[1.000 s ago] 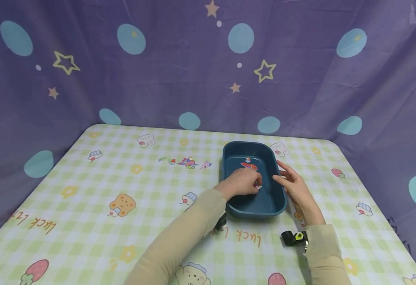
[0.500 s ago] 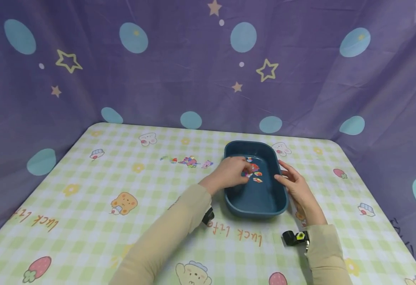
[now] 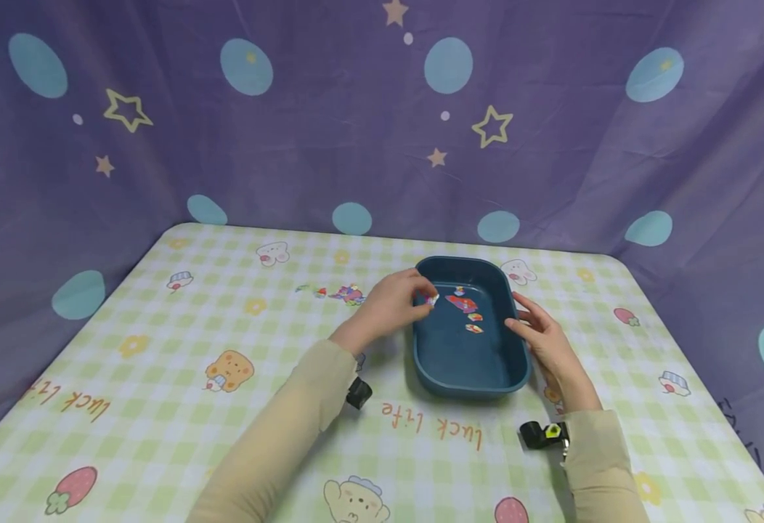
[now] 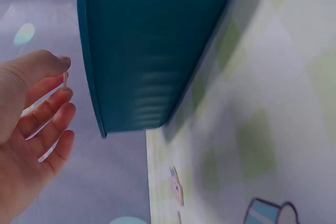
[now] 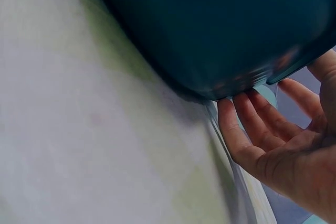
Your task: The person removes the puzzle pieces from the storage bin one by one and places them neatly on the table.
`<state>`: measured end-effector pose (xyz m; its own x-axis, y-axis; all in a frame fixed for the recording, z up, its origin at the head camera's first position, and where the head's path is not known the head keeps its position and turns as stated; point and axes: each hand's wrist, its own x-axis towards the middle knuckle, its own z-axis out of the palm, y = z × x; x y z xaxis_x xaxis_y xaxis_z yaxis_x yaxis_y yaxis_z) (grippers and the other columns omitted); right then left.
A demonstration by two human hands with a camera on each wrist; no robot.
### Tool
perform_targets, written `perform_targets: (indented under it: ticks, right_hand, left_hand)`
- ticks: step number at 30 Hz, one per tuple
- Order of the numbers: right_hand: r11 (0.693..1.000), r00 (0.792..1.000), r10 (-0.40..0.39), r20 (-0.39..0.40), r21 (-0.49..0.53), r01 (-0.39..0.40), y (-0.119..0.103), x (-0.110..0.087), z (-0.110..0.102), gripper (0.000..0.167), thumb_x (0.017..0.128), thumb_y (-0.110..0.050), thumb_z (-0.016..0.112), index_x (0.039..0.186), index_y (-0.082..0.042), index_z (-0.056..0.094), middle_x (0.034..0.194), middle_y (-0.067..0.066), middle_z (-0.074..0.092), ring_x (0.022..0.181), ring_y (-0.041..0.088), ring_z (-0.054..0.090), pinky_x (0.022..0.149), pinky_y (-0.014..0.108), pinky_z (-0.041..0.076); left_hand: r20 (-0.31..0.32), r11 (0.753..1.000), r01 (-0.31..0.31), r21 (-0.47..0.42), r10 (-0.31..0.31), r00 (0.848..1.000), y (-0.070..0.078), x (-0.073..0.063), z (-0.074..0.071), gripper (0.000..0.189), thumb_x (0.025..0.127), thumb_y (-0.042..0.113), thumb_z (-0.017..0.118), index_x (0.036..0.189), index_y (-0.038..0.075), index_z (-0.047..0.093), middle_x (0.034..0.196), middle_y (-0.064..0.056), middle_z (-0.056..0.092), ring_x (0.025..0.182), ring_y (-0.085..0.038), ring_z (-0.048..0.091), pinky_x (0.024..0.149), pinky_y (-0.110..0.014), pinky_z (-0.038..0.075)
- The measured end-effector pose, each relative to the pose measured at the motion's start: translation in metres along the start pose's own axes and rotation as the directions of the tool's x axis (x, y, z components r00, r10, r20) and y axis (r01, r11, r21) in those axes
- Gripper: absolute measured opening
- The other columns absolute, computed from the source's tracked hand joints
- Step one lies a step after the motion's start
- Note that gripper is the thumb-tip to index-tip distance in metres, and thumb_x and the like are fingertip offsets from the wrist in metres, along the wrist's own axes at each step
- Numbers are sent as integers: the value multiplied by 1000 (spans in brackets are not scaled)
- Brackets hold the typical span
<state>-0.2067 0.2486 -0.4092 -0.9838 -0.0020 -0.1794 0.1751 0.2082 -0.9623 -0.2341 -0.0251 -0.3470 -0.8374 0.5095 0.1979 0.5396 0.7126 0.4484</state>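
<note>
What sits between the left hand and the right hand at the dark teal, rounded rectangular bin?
In the head view, most of the bin stands between left hand and right hand; small, flat, multicoloured pieces lie on its floor.

1. Head view: bright, even, diffuse light, seemingly from overhead; worktop (image 3: 173, 436) pale, curtain (image 3: 330, 131) darker, its folds softly shaded.
2. Shadows: faint, soft-edged, beside bin (image 3: 470, 363) and under forearms (image 3: 271, 436).
3. Distortion: wide-angle; printed circles stretched to ovals towards the sides.
4. Detail: small coloured pieces (image 3: 462, 303) too small to read.
5. Left wrist view: bin wall carries faint striped sheen; broad soft shadow alongside.
6. Right wrist view: dimmer; bin near-black in parts, worktop blurred.
</note>
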Motion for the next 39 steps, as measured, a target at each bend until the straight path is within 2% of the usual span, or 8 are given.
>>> perform_targets:
  ticks: [3,7,11,16,22,28,33,39]
  right_hand:
    - [1000,1000,-1,-1,0,1,-1,0,-1,63,86,-32,61,142,-29,31,131,10,42,102,6,48,77,16,44]
    - [1000,1000,6,5,3,-6,0,1,-1,64,86,-33,61,141,-31,31,133,9,40,106,9,46,79,16,43]
    - [1000,1000,3,8,5,-3,2,1,-1,63,86,-32,61,141,-32,31,133,9,40,110,13,44,79,16,43]
    - [1000,1000,-5,10,1,5,2,1,-2,63,86,-32,61,141,-32,31,133,9,40,108,11,45,78,16,44]
    - [1000,1000,-18,15,-1,18,1,1,-2,63,87,-29,60,142,-29,30,134,13,41,102,5,49,78,16,44]
    - [999,1000,-25,16,-33,25,0,-1,-2,63,87,-30,60,143,-28,29,135,14,41,101,5,48,76,16,42]
    - [1000,1000,-14,13,-27,14,0,0,-1,63,87,-30,60,142,-29,30,135,13,41,102,6,48,77,17,43]
    - [1000,1000,-2,13,-20,3,0,0,-2,63,87,-30,60,142,-30,31,135,12,41,104,7,48,78,17,43]
  left_hand:
    - [-58,998,20,-62,-23,998,-7,-4,-3,20,82,24,65,101,19,67,95,7,57,85,-11,56,72,-23,44]
    - [-137,993,4,-119,-20,990,-17,-9,-6,19,81,22,66,99,17,67,94,7,59,81,-10,54,70,-23,43]
    - [-171,989,8,-145,-33,985,-26,-15,-8,19,80,21,66,98,15,67,94,4,60,80,-11,55,69,-24,44]
    - [-148,985,59,-163,-83,985,-38,-23,-4,20,80,18,66,99,11,68,94,1,60,81,-15,56,71,-27,44]
    - [-75,991,109,-76,-115,991,-53,-28,6,21,80,19,65,99,12,68,94,1,60,83,-17,57,72,-28,44]
    - [-36,991,131,-16,-131,991,-65,-28,10,20,79,16,66,98,12,69,93,-1,61,82,-17,57,74,-29,45]
    - [-1,988,147,38,-148,989,-72,-29,12,16,78,14,68,93,10,71,87,-2,61,81,-16,57,77,-31,46]
    - [43,979,193,63,-196,980,-75,-29,14,17,76,17,70,92,11,71,83,0,59,77,-13,55,73,-29,45]
